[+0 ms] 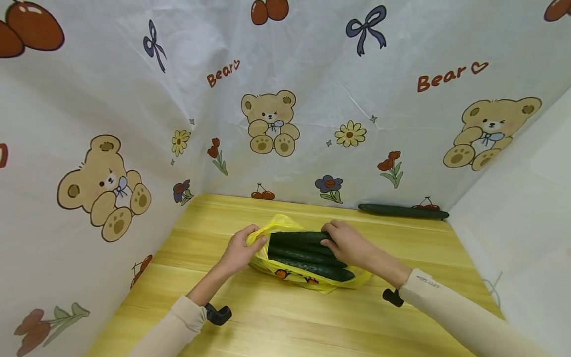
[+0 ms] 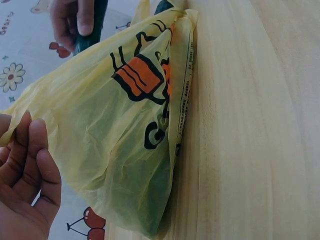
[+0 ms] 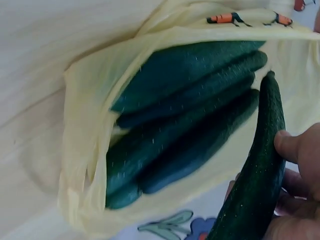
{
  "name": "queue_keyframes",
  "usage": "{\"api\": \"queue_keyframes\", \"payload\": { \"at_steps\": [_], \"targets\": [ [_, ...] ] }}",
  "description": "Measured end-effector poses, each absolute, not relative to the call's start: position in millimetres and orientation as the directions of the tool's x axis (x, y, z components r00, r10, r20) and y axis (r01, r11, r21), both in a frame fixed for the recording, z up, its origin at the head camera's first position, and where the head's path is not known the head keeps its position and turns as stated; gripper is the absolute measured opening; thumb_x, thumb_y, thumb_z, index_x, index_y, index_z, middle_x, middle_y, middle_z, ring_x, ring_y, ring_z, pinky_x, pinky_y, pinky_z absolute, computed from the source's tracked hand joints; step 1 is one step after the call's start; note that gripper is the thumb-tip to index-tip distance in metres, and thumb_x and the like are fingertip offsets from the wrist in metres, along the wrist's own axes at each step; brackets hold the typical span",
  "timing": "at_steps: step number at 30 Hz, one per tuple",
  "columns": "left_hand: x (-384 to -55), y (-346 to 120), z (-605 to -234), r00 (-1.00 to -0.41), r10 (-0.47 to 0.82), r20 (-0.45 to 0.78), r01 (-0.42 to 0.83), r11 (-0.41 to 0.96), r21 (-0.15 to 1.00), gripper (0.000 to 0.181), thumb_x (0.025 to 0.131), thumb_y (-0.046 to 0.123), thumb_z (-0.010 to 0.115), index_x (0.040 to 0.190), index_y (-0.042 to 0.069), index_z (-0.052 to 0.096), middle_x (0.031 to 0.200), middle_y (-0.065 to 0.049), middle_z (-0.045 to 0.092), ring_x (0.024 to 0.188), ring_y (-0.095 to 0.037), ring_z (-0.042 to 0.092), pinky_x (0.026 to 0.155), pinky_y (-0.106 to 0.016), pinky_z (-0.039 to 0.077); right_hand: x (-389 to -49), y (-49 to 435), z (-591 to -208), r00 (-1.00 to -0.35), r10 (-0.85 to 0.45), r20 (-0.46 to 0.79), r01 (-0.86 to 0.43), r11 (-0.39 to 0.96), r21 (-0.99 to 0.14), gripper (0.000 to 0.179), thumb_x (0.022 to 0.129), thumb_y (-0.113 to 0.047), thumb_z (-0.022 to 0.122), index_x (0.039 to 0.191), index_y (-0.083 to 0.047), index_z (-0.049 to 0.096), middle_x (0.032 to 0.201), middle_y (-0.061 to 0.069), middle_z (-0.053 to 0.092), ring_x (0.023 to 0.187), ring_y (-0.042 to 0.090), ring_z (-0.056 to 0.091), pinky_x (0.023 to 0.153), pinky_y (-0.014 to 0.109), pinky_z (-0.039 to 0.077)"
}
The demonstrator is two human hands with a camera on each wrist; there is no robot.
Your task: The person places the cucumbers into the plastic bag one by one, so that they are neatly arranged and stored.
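Observation:
A yellow plastic bag [image 1: 278, 223] with orange and black print lies on the wooden table, its mouth spread wide. Several dark green cucumbers [image 3: 185, 107] lie side by side inside it. My left hand [image 1: 238, 252] pinches the bag's rim at the left; in the left wrist view, the left hand [image 2: 27, 175] has the thin plastic between thumb and fingers. My right hand [image 1: 348, 243] grips one cucumber [image 3: 260, 165], thumb on one side and fingers round the other. This cucumber slants above the bag's opening, its narrow tip beside the ends of the others.
Another cucumber [image 1: 401, 211] lies at the table's back right, along the foot of the wall. White sheeting [image 1: 312, 74] printed with bears, bows and flowers bounds the table [image 1: 267, 322] at the back and left. A pale cord [image 1: 492, 287] hangs by the right edge.

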State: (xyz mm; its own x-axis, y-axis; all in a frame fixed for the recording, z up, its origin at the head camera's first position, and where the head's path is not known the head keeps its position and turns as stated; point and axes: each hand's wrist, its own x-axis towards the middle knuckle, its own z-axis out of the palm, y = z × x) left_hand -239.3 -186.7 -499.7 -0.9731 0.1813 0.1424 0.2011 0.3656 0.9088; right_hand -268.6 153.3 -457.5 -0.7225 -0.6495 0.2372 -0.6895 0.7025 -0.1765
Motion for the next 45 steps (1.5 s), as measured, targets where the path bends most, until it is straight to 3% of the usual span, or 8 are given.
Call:
{"api": "queue_keyframes", "payload": {
  "at_steps": [8,15,21,28,39,45],
  "targets": [
    [-240,-185,-502,-0.972,0.19,0.138,0.2,0.363,0.91,0.017,0.108,0.035,0.068,0.111,0.018,0.069,0.083,-0.007,0.057,0.055,-0.012,0.044,0.052,-0.026,0.043,-274,142,-473,-0.754,-0.632,0.176,-0.656,0.731,-0.187,0.027,0.102,-0.017,0.076,0.122,0.0,0.068,0.105,0.011,0.069,0.09,0.023,0.067,0.079,0.039,0.059],
    [-241,-185,-505,-0.972,0.175,0.156,0.211,0.364,0.907,0.016,0.108,0.033,0.068,0.11,0.017,0.069,0.084,-0.008,0.059,0.06,-0.015,0.048,0.054,-0.026,0.045,-276,137,-471,-0.753,-0.635,0.173,-0.658,0.732,-0.179,0.029,0.102,-0.022,0.076,0.123,-0.003,0.07,0.112,0.012,0.072,0.091,0.024,0.072,0.078,0.039,0.062],
    [-240,-184,-505,-0.973,0.174,0.151,0.207,0.364,0.908,0.016,0.108,0.033,0.069,0.11,0.018,0.069,0.083,-0.007,0.059,0.057,-0.013,0.046,0.053,-0.025,0.042,-280,138,-470,-0.755,-0.604,0.257,-0.649,0.744,-0.159,0.019,0.101,-0.018,0.078,0.118,-0.011,0.073,0.107,0.006,0.072,0.09,0.023,0.071,0.072,0.037,0.06],
    [-239,-185,-505,-0.972,0.172,0.16,0.214,0.366,0.905,0.015,0.108,0.032,0.069,0.11,0.017,0.069,0.083,-0.007,0.059,0.054,-0.012,0.043,0.051,-0.025,0.041,-287,147,-452,-0.766,-0.556,0.323,-0.63,0.748,-0.209,0.025,0.098,-0.017,0.081,0.121,-0.011,0.073,0.112,0.009,0.074,0.094,0.025,0.073,0.076,0.041,0.061],
    [-238,-188,-507,-0.977,0.162,0.142,0.193,0.368,0.91,0.016,0.108,0.033,0.068,0.11,0.017,0.068,0.083,-0.007,0.059,0.055,-0.012,0.044,0.052,-0.025,0.041,-299,204,-453,-0.833,-0.476,0.283,-0.543,0.802,-0.249,0.025,0.099,-0.02,0.079,0.12,-0.007,0.073,0.111,0.012,0.074,0.098,0.031,0.073,0.08,0.049,0.062],
    [-240,-188,-507,-0.975,0.164,0.147,0.198,0.352,0.915,0.019,0.108,0.034,0.069,0.11,0.016,0.068,0.084,-0.008,0.058,0.055,-0.011,0.044,0.051,-0.025,0.041,-326,255,-455,-0.908,-0.335,0.251,-0.401,0.867,-0.296,0.027,0.103,-0.025,0.073,0.123,-0.006,0.073,0.117,0.017,0.076,0.104,0.038,0.074,0.085,0.058,0.06]
  ]
}}
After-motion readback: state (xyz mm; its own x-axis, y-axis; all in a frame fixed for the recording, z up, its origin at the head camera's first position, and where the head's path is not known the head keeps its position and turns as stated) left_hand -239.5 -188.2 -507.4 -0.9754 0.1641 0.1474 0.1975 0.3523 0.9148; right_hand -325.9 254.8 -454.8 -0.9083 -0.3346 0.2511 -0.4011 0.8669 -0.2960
